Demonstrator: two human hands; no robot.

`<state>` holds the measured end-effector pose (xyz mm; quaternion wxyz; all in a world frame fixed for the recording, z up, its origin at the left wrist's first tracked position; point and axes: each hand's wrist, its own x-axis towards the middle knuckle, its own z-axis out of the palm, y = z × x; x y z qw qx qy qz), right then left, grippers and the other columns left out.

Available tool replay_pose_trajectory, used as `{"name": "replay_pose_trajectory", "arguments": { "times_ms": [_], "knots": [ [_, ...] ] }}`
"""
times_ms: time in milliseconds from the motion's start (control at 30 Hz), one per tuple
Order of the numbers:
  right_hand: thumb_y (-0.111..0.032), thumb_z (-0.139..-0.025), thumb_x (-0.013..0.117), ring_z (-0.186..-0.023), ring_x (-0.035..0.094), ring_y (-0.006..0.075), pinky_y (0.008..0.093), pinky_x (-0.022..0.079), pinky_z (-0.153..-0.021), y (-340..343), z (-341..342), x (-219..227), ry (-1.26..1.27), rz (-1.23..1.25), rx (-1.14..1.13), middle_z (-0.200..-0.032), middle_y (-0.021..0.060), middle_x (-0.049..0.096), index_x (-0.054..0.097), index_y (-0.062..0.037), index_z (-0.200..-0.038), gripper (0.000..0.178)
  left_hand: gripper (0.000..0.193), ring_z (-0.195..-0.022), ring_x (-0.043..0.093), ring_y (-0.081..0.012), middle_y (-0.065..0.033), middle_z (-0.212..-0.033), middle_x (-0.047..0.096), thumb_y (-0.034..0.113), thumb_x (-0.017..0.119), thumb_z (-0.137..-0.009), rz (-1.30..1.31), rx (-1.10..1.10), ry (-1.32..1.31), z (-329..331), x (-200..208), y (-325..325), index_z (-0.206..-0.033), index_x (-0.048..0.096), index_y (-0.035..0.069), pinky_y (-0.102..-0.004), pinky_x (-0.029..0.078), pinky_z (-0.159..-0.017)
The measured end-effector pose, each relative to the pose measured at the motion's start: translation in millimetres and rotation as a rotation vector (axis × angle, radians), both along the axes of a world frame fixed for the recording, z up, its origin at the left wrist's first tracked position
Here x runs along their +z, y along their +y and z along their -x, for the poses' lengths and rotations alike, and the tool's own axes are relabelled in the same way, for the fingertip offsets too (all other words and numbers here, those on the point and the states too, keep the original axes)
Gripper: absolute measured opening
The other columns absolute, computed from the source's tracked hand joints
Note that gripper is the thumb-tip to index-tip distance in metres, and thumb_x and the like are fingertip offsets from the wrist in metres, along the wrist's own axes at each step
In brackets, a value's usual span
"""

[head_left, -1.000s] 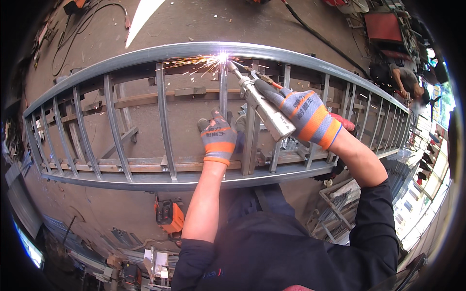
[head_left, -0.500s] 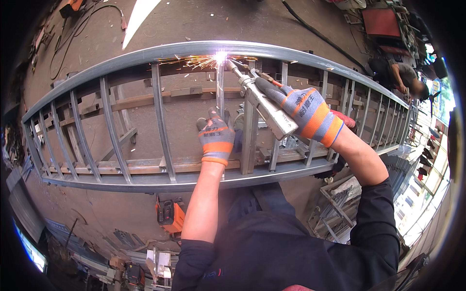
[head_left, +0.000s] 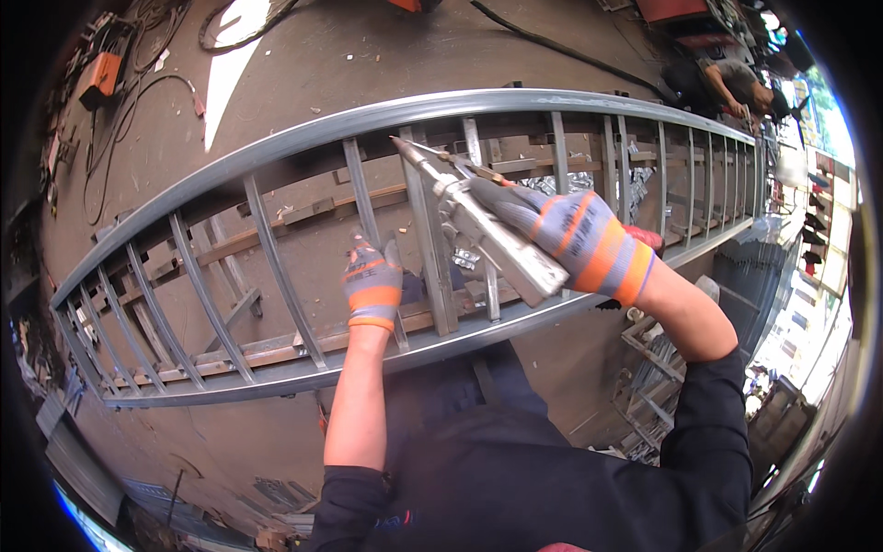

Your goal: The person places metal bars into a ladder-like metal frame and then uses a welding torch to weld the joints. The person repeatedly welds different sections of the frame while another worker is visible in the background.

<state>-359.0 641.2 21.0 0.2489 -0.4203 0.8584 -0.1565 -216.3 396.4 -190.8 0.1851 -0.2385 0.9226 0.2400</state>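
Observation:
A long metal frame (head_left: 276, 147) with two rails and several crossbars spreads across the view. My left hand (head_left: 373, 283), in a grey and orange glove, is closed around a narrow crossbar (head_left: 360, 184) left of the middle. In a matching glove, my right hand (head_left: 589, 244) grips a silver welding gun (head_left: 501, 237). Its pointed tip is close to the far rail, beside a wider crossbar (head_left: 429, 244), and no sparks show there. Whether the tip touches metal I cannot tell.
Timber and metal supports (head_left: 303, 212) lie under the frame. A black hose (head_left: 570, 51) crosses the floor beyond it, and an orange machine (head_left: 99, 78) stands at the far left. Another person (head_left: 727, 87) bends down at the far right. Metal racks (head_left: 644, 386) stand near my right elbow.
The bright arc and sparks at the far rail have gone out. The gun's tip has come away from the left-held crossbar's top, to its right. My view has shifted.

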Motion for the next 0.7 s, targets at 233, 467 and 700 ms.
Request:
{"name": "replay_pose_trajectory", "arguments": {
  "times_ms": [233,467,700],
  "knots": [
    [-0.008,-0.083,0.072,-0.097,0.068,0.0478,0.0458,0.057,-0.083,116,-63,90,-0.074,0.029,-0.395,-0.116,0.0262,0.069,0.055,0.0046,-0.139,0.06,0.07,-0.137,0.052,-0.0431,-0.0244,-0.147,0.055,0.029,0.075,-0.089,-0.54,-0.051,0.735,-13,51,33,-0.148,0.054,-0.003,-0.052,0.04,-0.117],
    [-0.01,-0.078,0.075,-0.102,0.069,0.0461,0.046,0.058,-0.086,213,-64,92,0.112,-0.185,-0.489,-0.121,0.0248,0.07,0.045,-0.0059,-0.158,0.086,0.078,-0.14,0.052,-0.0417,-0.028,-0.15,0.053,0.04,0.071,-0.093,-0.334,-0.543,0.279,-19,56,186,-0.151,0.047,-0.006,-0.0493,0.04,-0.118],
    [-0.022,-0.076,0.082,-0.086,0.074,0.0379,0.0458,0.06,-0.069,240,-7,-15,0.205,-0.156,-0.156,-0.132,0.0256,0.067,0.047,-0.0085,-0.153,0.085,0.081,-0.126,0.064,-0.0442,-0.0301,-0.137,0.064,0.048,0.059,-0.102,-0.322,-0.269,-0.133,55,12,307,-0.154,0.042,-0.011,-0.0487,0.05,-0.108]
  ]
}}
